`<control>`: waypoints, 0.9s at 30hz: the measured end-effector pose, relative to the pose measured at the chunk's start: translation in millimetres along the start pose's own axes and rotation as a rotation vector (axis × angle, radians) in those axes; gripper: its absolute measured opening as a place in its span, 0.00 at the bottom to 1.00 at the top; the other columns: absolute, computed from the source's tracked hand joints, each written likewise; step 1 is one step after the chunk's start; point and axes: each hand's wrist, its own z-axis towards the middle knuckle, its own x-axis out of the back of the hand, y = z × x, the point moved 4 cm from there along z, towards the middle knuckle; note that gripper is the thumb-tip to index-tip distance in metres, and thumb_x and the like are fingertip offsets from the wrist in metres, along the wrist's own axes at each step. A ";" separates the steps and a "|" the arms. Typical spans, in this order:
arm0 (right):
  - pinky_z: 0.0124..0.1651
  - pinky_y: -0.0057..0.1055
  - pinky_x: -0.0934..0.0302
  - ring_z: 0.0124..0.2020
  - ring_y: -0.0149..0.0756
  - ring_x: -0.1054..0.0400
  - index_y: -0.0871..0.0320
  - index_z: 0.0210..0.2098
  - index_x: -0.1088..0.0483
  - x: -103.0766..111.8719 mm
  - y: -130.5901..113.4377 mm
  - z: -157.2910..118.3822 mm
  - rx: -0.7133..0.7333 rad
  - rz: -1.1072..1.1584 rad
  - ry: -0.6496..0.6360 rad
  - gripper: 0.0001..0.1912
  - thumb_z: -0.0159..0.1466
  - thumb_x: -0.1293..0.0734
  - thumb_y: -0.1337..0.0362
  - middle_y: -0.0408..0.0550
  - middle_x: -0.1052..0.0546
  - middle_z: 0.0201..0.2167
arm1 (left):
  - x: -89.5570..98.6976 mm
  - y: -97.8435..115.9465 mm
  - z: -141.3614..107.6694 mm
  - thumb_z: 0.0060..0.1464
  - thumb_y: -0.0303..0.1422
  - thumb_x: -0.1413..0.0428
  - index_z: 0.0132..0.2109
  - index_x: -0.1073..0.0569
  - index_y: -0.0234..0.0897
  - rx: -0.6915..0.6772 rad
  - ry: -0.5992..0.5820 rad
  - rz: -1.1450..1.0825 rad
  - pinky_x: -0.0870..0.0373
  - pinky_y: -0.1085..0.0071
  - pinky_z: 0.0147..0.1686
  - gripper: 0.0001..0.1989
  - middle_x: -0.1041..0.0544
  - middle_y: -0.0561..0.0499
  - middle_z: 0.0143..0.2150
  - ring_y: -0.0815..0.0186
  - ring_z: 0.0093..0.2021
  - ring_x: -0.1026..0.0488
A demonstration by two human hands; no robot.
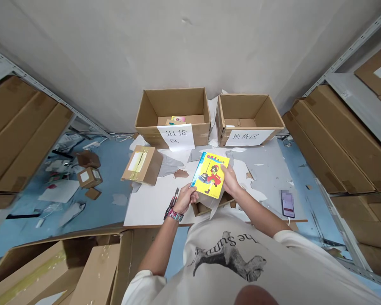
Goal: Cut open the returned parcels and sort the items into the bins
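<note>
A yellow book [211, 174] with a red-clad cartoon figure on its cover is held face up over the table's front part. My left hand [185, 199] grips its lower left corner, and my right hand [230, 179] grips its right edge. Beneath the book, close to my body, lies an opened small cardboard box [203, 208], partly hidden by the book and a pale sheet. A taped carton [142, 165] stands to the left of my left hand.
Two open labelled boxes, left [174, 108] and right [249, 111], stand at the table's back; the left holds a few colourful items. A phone [287, 204] lies right. Shelves of cartons flank both sides; a large box [125, 254] stands lower left.
</note>
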 end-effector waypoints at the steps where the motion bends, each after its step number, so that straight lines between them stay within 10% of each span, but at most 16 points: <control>1: 0.47 0.44 0.14 0.49 0.49 0.14 0.48 0.52 0.30 -4.7 5.6 -3.1 -0.015 -0.050 -0.026 0.28 0.57 0.17 0.55 0.47 0.12 0.49 | 5.6 3.3 4.5 0.51 0.48 0.29 0.43 0.25 0.37 -0.012 0.016 0.009 0.43 0.78 0.19 0.23 0.21 0.53 0.23 0.71 0.18 0.31; 6: 0.24 0.34 0.22 0.29 0.38 0.20 0.45 0.60 0.37 -31.3 27.5 -12.1 -0.215 -0.328 -0.291 0.38 0.55 0.18 0.61 0.43 0.15 0.51 | 20.1 33.8 30.1 0.54 0.51 0.32 0.36 0.28 0.40 -0.162 0.138 0.075 0.41 0.76 0.21 0.21 0.23 0.54 0.22 0.70 0.19 0.32; 9: 0.18 0.28 0.32 0.22 0.31 0.28 0.45 0.66 0.39 -61.0 1.5 14.3 -0.104 -0.358 -0.352 0.42 0.57 0.19 0.60 0.45 0.17 0.51 | 15.8 73.7 51.2 0.58 0.51 0.32 0.36 0.28 0.41 -0.305 0.158 0.102 0.36 0.74 0.23 0.20 0.21 0.52 0.24 0.69 0.21 0.30; 17: 0.51 0.39 0.19 0.46 0.38 0.21 0.42 0.83 0.44 -146.7 -90.7 120.6 0.419 -0.305 -0.296 0.51 0.65 0.24 0.56 0.51 0.23 0.68 | -3.1 232.2 120.9 0.66 0.53 0.30 0.69 0.29 0.45 -0.661 0.120 -0.133 0.17 0.60 0.56 0.34 0.14 0.39 0.63 0.56 0.59 0.14; 20: 0.56 0.44 0.20 0.49 0.41 0.21 0.45 0.78 0.33 -106.1 -62.8 118.0 0.454 -0.500 -0.358 0.40 0.68 0.26 0.55 0.52 0.20 0.67 | 5.5 202.2 124.1 0.67 0.54 0.31 0.78 0.35 0.46 -0.638 0.156 -0.030 0.18 0.56 0.59 0.41 0.18 0.36 0.69 0.53 0.62 0.16; 27: 0.75 0.56 0.35 0.65 0.56 0.27 0.57 0.67 0.20 90.2 13.3 56.6 0.339 -1.315 -0.244 0.29 0.67 0.28 0.65 0.61 0.19 0.65 | -1.5 2.4 41.5 0.60 0.51 0.27 0.80 0.32 0.36 -0.436 -0.057 0.981 0.25 0.46 0.69 0.49 0.21 0.31 0.72 0.38 0.70 0.22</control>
